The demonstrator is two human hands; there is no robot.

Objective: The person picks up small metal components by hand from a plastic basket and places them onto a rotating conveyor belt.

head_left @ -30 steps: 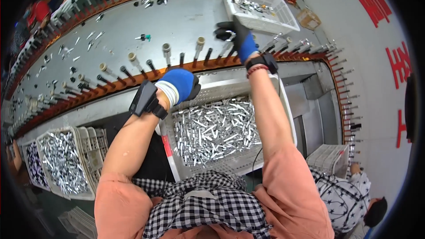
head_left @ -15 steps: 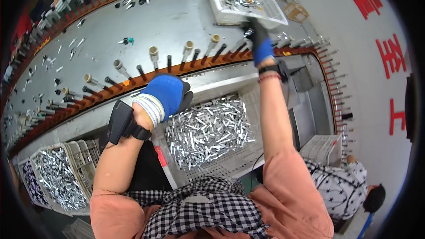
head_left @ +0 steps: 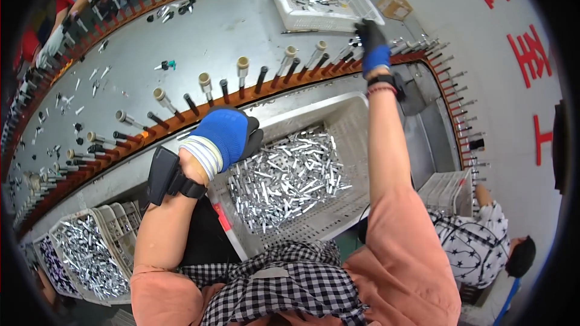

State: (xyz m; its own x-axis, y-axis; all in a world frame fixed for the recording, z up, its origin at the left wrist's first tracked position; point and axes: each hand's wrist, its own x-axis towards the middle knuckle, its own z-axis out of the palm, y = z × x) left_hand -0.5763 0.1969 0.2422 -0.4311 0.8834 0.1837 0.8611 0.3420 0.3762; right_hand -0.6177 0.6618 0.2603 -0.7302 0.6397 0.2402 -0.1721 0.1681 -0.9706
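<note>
"Where are the silver pieces (head_left: 287, 180)?"
"In the grey crate (head_left: 355, 136), frame centre, probably for easy reach."
"Each grip?"
"Left hand (head_left: 227, 135) curled over the crate's upper-left edge; right hand (head_left: 373, 48) near upper-right posts (head_left: 290, 54). Pinching anything? Can't tell."
"Room?"
"Above the posts."

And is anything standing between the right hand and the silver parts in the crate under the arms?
Yes. The right hand is out by the row of pegs; part of that row, then the crate's far wall, lies between it and the silver parts. Nothing visible covers the crate's top.
</note>
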